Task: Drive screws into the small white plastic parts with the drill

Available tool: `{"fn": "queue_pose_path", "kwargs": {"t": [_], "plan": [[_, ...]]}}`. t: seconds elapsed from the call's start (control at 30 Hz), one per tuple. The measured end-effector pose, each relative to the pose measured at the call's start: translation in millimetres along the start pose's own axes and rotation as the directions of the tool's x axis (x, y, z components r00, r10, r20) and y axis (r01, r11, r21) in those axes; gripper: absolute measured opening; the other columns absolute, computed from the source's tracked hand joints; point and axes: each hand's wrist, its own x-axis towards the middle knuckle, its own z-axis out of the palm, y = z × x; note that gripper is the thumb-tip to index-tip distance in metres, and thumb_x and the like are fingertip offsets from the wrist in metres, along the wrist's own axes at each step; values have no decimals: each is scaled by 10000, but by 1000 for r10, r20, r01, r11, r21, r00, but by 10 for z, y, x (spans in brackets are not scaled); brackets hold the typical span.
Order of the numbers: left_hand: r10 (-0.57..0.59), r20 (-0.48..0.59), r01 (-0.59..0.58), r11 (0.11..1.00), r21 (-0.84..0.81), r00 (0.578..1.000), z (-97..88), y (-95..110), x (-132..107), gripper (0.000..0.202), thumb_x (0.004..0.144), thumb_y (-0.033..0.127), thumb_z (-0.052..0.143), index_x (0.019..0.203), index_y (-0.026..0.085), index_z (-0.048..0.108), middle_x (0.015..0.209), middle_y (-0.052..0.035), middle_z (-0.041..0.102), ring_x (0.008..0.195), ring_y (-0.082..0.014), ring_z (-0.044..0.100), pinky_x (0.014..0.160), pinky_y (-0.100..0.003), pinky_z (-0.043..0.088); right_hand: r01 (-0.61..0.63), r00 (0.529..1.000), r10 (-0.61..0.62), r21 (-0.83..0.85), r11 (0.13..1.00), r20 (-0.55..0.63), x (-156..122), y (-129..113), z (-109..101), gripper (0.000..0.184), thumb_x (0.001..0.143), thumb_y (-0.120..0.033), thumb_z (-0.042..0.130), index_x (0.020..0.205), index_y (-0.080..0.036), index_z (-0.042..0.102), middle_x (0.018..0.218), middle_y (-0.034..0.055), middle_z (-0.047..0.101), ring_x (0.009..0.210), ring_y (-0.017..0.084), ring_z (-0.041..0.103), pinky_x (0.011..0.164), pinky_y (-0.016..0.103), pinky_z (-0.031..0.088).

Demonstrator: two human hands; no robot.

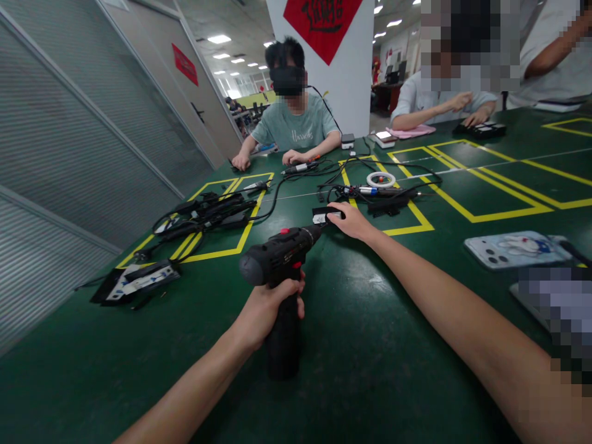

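A black cordless drill [282,259] with red buttons stands in front of me, its chuck pointing away and slightly right. My left hand [266,308] is wrapped round the drill's grip. Just beyond the chuck, my right hand [349,219] holds a small black piece with a white label [321,216], fingers over its right end. The drill's tip is close to this piece; whether they touch I cannot tell.
Tangled black cables [208,213] lie at left, near a black-and-white packet [139,280]. A white tape ring [380,179] and a pen-like tool [370,192] lie beyond my right hand. A phone [513,250] rests at right. Co-workers sit across the green table [370,345].
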Motion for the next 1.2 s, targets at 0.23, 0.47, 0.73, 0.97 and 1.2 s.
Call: {"fn": "queue_pose_path", "kwargs": {"t": [0.23,0.47,0.73,0.97,1.2], "plan": [[1,-12,-1,1000,0,1000,13,5,2,225,801,287,600,975,146,579,821,4,560,512,-125,586,524,-261,423,-2,1000,2,1,1000,3,-7,-25,-13,397,916,-378,563,1260,-199,643,1183,91,643,1061,220,618,993,340,447],[-5,-19,6,1000,2,1000,16,11,-3,244,794,299,610,980,145,578,818,1,564,516,-133,587,528,-267,427,-10,1000,10,3,1000,5,-7,-29,-14,393,915,-387,562,1256,-209,643,1194,85,638,1062,216,616,995,337,444],[-18,-18,18,1000,1,1000,20,25,-14,231,804,302,601,976,149,578,818,4,565,518,-130,587,534,-265,428,-14,1000,14,2,1000,15,-14,-42,-29,396,918,-388,561,1263,-211,641,1217,87,634,1078,218,612,1006,336,436],[-10,-11,10,1000,-11,1000,9,23,-7,240,798,306,615,980,151,593,819,-5,584,526,-138,592,545,-276,435,-23,1000,23,4,1000,17,-14,-43,-29,392,919,-392,561,1264,-223,640,1216,80,634,1075,218,614,1004,342,440],[-13,-14,13,1000,-11,1000,14,19,-8,227,796,296,615,972,156,582,807,6,570,515,-134,585,531,-269,422,-10,1000,10,7,1000,9,-12,-32,-15,403,919,-385,562,1271,-205,638,1215,89,636,1078,218,613,995,339,444]]}}
